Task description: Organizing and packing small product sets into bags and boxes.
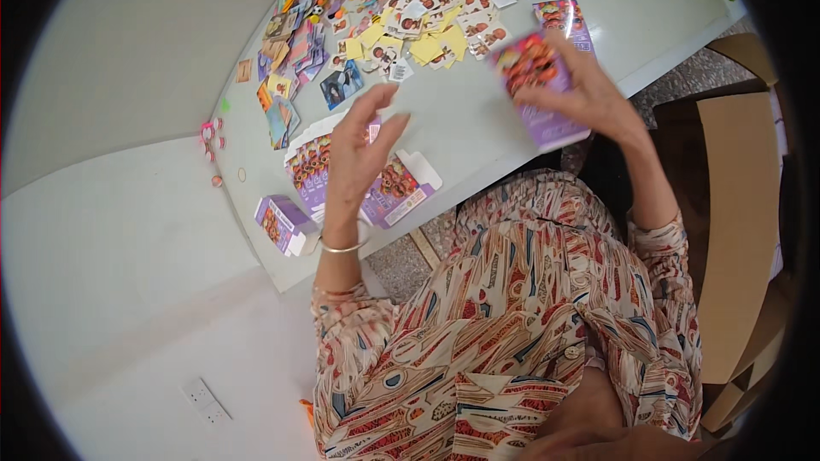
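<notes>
My right hand (588, 92) grips a purple printed carton (538, 85), held up over the table's near edge. My left hand (359, 154) hovers with fingers spread over a stack of flat purple cartons (395, 192) lying on the white table (478, 132); it holds nothing. A folded purple box (282, 224) sits near the table's left corner, just left of my left wrist, which wears a thin bangle.
Piles of small colourful cards and stickers (410, 13) cover the far part of the table. Another purple carton (564, 17) lies beyond my right hand. Brown cardboard boxes (739, 222) stand at the right. A wall socket (205, 401) sits at lower left.
</notes>
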A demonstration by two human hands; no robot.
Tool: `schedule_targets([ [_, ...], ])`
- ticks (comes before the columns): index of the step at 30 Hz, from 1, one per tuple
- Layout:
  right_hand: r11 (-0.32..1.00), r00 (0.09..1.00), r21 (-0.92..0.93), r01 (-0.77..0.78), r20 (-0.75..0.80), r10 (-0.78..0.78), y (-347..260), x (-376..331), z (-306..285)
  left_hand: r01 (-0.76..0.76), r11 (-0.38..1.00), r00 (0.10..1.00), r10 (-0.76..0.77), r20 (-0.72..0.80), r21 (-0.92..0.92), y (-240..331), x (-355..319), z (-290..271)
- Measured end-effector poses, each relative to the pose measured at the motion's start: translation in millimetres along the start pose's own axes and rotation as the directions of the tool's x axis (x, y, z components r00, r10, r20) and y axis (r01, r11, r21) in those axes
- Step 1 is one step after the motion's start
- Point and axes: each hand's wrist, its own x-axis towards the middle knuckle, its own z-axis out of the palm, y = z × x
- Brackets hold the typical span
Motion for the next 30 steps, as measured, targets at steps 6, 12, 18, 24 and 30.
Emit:
schedule_targets([
  [6, 0.582, 0.691, -0.811, -0.063, -0.456, -0.561, 3.2, 19.5, -22.7, -0.296, 0.592, 0.941, 0.045, 0.336, 0.750, -20.0, -62.5, 1.3],
  [12, 0.766, 0.819, -0.505, 0.399, -0.179, -0.545, 7.3, -20.3, 62.9, -0.205, 0.683, 0.974, 0.076, 0.212, 0.701, -40.0, -65.2, 16.0],
  [18, 0.971, 0.947, -0.065, 0.228, 0.245, -0.206, 14.6, -38.3, 112.5, 0.111, 0.969, 0.992, -0.093, -0.089, 0.222, -49.1, -15.2, 2.4],
  [24, 0.992, 0.988, -0.073, 0.105, -0.102, -0.112, 13.5, -18.4, 122.9, 0.137, 0.912, 0.957, -0.222, -0.187, -0.386, -2.6, 31.3, 8.8],
  [30, 0.996, 0.968, -0.085, 0.024, -0.247, -0.044, 6.2, 4.2, 117.5, 0.078, 0.870, 0.964, -0.191, -0.187, -0.487, 7.6, 25.4, 45.1],
])
